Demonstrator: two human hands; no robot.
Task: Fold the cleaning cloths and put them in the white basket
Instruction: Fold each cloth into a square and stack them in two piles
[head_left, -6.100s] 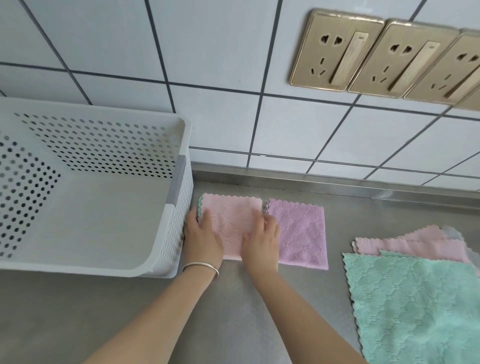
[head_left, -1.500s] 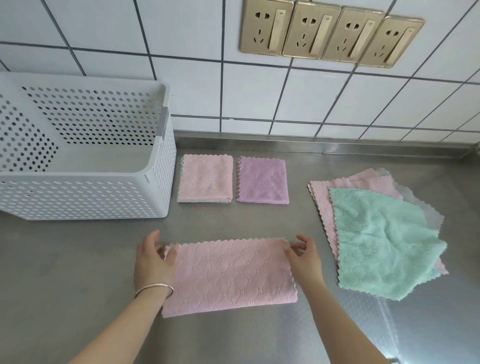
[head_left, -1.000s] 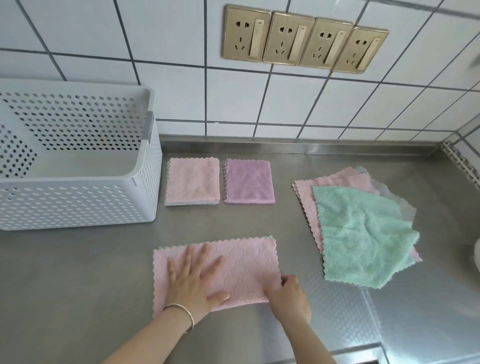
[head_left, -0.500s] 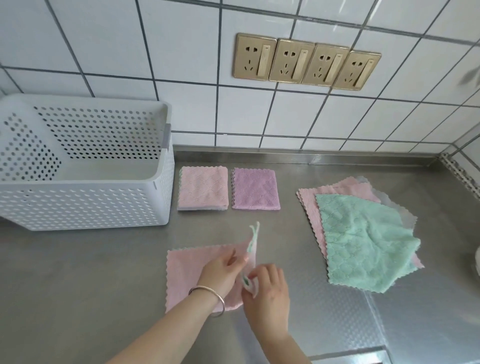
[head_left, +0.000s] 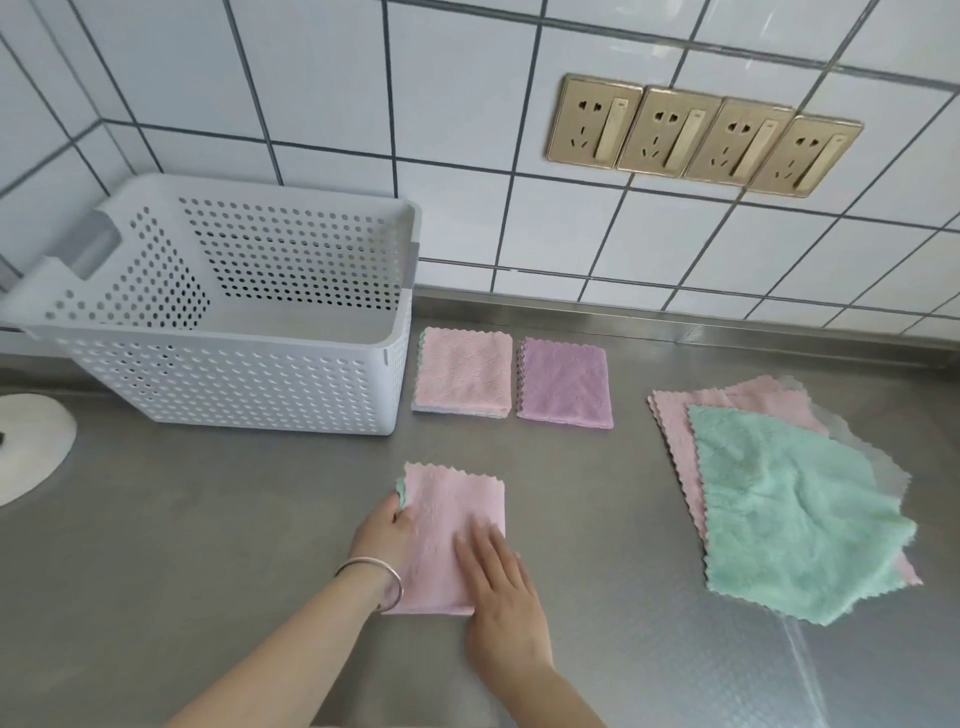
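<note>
Risk 1: the folded pink cloth (head_left: 451, 535) springs open when pressure is released. Cause: plush fabric with a fresh, unset crease. Risk 2: the layers shear out of line on the steel counter (head_left: 208, 545) if the flattening hand slides instead of pressing; a green edge already shows at the far-left corner. Risk 3: the fold collapses on transfer to the white basket (head_left: 249, 332) if it is lifted by one corner only.

Hand pose: the left hand (head_left: 384, 530) rests at the left edge of the cloth, with its fingers on or over that edge. Whether they pinch the layers or merely steady them cannot be determined from this view. The right hand (head_left: 501, 587) lies flat on the near-right part of the cloth, fingers straight and together, pressing down and grasping nothing. A silver bangle (head_left: 371, 577) sits on the left wrist.

Location of task items: the cloth being folded lies on the near centre of the counter. Two finished squares, a folded pink stack (head_left: 464, 371) and a folded purple cloth (head_left: 565, 384), lie just right of the basket, outside it. The basket appears to hold no cloths. The unfolded pile (head_left: 789, 499), green on top, lies well to the right.
</note>
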